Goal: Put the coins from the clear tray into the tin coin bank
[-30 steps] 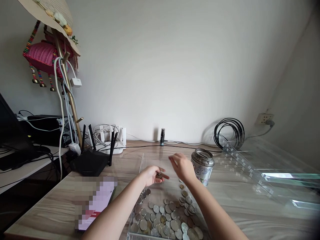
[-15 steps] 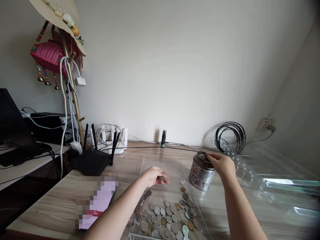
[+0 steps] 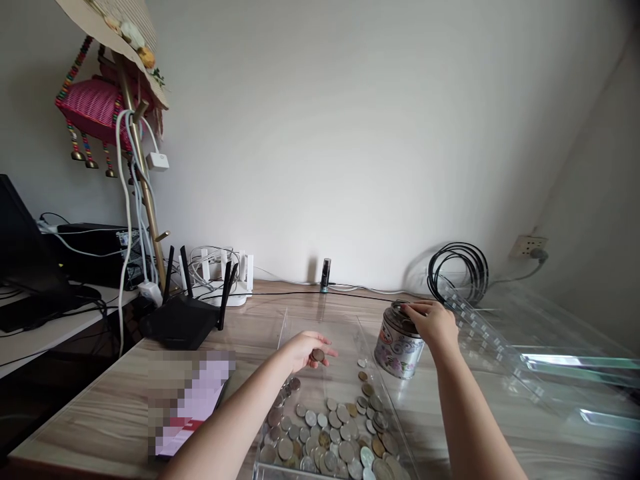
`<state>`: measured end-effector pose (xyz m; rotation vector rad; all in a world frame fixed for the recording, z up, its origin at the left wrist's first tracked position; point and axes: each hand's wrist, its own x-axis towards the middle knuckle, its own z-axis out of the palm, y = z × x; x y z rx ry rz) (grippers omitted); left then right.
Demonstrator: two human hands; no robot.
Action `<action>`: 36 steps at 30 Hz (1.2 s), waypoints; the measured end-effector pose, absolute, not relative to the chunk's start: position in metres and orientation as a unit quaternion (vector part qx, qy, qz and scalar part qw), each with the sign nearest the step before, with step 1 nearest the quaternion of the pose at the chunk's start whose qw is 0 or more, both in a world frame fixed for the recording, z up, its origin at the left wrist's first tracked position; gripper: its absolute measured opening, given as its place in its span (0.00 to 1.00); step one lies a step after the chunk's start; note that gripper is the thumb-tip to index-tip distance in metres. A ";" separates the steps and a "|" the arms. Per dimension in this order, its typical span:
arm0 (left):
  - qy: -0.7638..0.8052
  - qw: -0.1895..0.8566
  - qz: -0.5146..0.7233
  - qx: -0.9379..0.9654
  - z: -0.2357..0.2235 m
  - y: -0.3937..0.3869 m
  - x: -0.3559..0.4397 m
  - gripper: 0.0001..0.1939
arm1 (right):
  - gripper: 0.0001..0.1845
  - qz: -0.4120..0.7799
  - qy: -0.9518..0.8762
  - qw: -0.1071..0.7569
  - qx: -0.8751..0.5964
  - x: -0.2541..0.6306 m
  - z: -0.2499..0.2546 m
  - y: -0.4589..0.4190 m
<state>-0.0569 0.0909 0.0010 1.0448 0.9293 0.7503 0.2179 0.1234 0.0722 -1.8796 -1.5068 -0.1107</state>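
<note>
My left hand is half curled, palm up, over the clear tray, with a coin held at its fingers. Below it many loose coins lie spread over the tray's near part. Just right of the tray stands a round metal tin with a flower pattern. My right hand reaches over the tin's top, thumb and fingers pinched at the lid. Whatever sits between those fingertips is too small and hidden to make out.
A black router and a pixelated flat item are on the left of the desk. Clear plastic panels lie at the right, by a black cable coil. A small dark bottle stands near the wall.
My right hand has shifted slightly left and lower across the tin's lid. The left hand stays over the tray with its coin. The whole view has drifted slightly.
</note>
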 end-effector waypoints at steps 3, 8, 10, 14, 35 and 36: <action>0.423 0.704 0.335 0.461 0.004 0.089 -0.056 0.12 | 0.18 -0.039 -0.586 0.343 -0.733 0.218 0.073 0.120; 0.421 0.730 0.327 0.428 0.009 0.089 -0.056 0.10 | 0.19 -0.207 -0.594 0.478 -0.613 0.183 0.079 0.099; 0.406 0.748 0.321 0.416 0.008 0.090 -0.056 0.14 | 0.17 -0.168 -0.668 0.483 -0.541 0.158 0.077 0.091; 0.366 0.774 0.303 0.419 0.003 0.096 -0.057 0.23 | 0.14 0.008 -0.823 0.328 -0.464 0.108 0.054 0.083; 0.353 0.755 0.334 0.441 -0.001 0.092 -0.058 0.17 | 0.14 -0.081 -0.582 0.444 -0.677 0.200 0.088 0.103; 0.354 0.752 0.340 0.441 -0.002 0.092 -0.058 0.18 | 0.13 -0.074 -0.575 0.410 -0.704 0.206 0.087 0.105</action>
